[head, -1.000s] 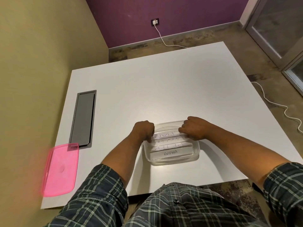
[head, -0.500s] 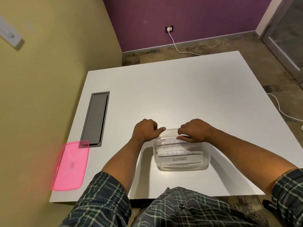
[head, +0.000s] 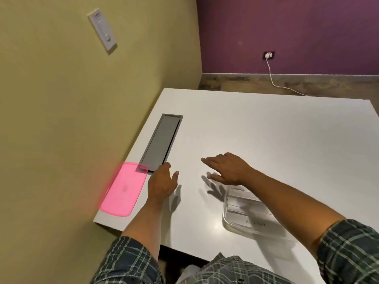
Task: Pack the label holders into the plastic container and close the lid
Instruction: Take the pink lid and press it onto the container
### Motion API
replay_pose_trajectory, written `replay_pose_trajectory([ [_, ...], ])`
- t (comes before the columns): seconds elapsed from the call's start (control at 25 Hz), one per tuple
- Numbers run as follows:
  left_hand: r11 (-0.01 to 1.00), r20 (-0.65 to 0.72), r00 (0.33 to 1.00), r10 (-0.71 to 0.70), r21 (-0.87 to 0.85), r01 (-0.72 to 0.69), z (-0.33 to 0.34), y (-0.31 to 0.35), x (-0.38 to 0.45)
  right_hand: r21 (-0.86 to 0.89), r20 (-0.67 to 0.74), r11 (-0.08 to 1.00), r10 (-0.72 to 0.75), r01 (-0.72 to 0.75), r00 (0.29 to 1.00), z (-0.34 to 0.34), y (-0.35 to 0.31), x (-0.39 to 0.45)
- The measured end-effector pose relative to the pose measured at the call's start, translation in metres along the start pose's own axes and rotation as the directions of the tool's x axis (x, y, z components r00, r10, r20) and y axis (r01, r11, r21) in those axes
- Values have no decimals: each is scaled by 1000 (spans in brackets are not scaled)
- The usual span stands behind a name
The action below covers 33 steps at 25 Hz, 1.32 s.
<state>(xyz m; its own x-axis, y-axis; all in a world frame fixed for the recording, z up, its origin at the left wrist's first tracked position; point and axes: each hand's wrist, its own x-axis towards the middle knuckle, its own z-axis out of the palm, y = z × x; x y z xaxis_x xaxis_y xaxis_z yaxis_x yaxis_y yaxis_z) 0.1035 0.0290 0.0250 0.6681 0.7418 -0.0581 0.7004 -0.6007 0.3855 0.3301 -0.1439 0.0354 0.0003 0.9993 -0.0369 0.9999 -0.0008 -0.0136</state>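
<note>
A clear plastic container (head: pixel 231 222) sits on the white table near its front edge, with several label holders (head: pixel 242 208) lying inside; my right forearm crosses over its far side. The pink lid (head: pixel 123 191) lies flat at the table's left edge, beside the wall. My left hand (head: pixel 163 181) hovers just right of the lid, fingers apart, holding nothing. My right hand (head: pixel 227 169) is spread open above the table, left of and beyond the container, also empty.
A grey cable hatch (head: pixel 162 142) is set into the white table (head: pixel 266 130) just behind the lid, whose corner overlaps it. An olive wall runs along the left with a switch plate (head: pixel 102 30). A white cord (head: pixel 274 80) trails from a socket on the purple wall.
Both hands have left the container and moved left, opening as they went; the left one now sits beside the pink lid. The view has swung left.
</note>
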Motion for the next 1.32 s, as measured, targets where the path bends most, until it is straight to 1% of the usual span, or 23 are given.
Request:
replay_pose_trajectory([
  [0.16,975,2,979,-204,93,203,-15,-55,-16,-37,42,997,-66,67,997,1,-25,63],
  [0.24,945,10,951,-308,118,305,-18,-81,-24,-43,80,994,-98,101,992,5,-37,91],
  [0.36,899,41,905,-424,143,415,-17,-114,-33,-21,123,993,-110,114,986,14,-56,128],
  [0.48,850,64,853,-518,151,505,-15,-143,-36,58,173,996,-79,70,982,22,-77,163],
  [0.56,825,92,824,-559,157,542,-10,-161,-37,171,214,985,-15,-22,977,27,-92,185],
  [0.68,833,128,825,-551,157,531,-1,-178,-37,369,294,900,124,-232,948,35,-111,215],
  [0.76,843,144,834,-533,173,509,4,-187,-37,463,344,826,168,-323,924,41,-126,234],
  [0.8,844,151,834,-530,189,502,6,-190,-36,498,364,796,169,-344,916,44,-134,243],
  [0.88,835,171,821,-544,205,510,9,-197,-34,544,382,762,146,-351,912,51,-150,257],
  [1.0,819,215,790,-574,148,555,13,-205,-35,615,380,708,120,-347,917,59,-166,272],
  [1.12,832,246,795,-555,154,534,18,-213,-36,672,394,644,106,-365,913,65,-177,282],
  [1.2,844,268,801,-536,181,505,21,-216,-36,685,388,618,137,-385,911,69,-180,288],
  [1.32,847,281,800,-531,217,486,23,-217,-35,701,369,569,225,-429,902,73,-180,295],
])
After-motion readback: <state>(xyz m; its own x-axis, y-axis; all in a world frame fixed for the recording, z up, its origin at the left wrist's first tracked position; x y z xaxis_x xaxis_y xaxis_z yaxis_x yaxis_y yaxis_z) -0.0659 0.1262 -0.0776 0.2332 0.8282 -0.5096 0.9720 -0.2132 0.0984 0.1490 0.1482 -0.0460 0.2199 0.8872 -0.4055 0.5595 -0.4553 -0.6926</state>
